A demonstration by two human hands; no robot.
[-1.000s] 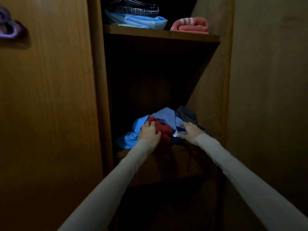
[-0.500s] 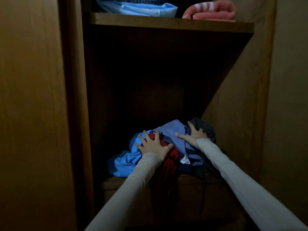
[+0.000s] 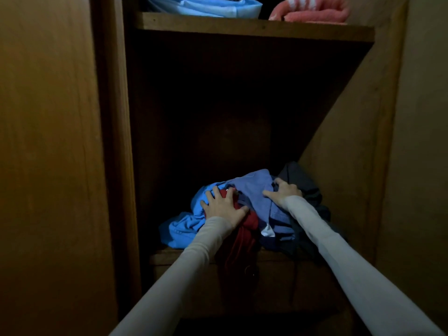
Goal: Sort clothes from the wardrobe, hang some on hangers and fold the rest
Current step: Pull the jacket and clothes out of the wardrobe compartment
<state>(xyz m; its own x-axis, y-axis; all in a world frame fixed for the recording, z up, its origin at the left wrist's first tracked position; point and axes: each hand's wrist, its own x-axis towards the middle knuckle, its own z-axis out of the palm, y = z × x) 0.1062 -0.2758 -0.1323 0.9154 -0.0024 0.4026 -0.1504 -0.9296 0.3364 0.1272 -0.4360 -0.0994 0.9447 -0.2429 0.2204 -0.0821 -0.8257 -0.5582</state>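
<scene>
A crumpled pile of clothes lies on the lower wardrobe shelf [image 3: 167,257]: a bright blue garment [image 3: 184,229], a red garment [image 3: 246,227] hanging over the shelf's front edge, a blue-violet shirt [image 3: 252,187] and a dark grey garment [image 3: 299,174]. My left hand [image 3: 221,204] rests on the pile with its fingers spread over the red and bright blue cloth. My right hand [image 3: 283,192] has its thumb on the blue-violet shirt, and its fingers curl down into the fold between that shirt and the grey garment.
The upper shelf [image 3: 242,29] carries folded light blue cloth [image 3: 218,8] and a rolled pink striped towel [image 3: 315,10]. A wooden door [image 3: 48,141] stands at the left and a side panel [image 3: 351,141] at the right. The compartment's back is dark.
The camera has moved closer to the shelf. My right hand's fingers, spread flat half a second ago, now curl into the clothes. My left hand stays spread on the pile.
</scene>
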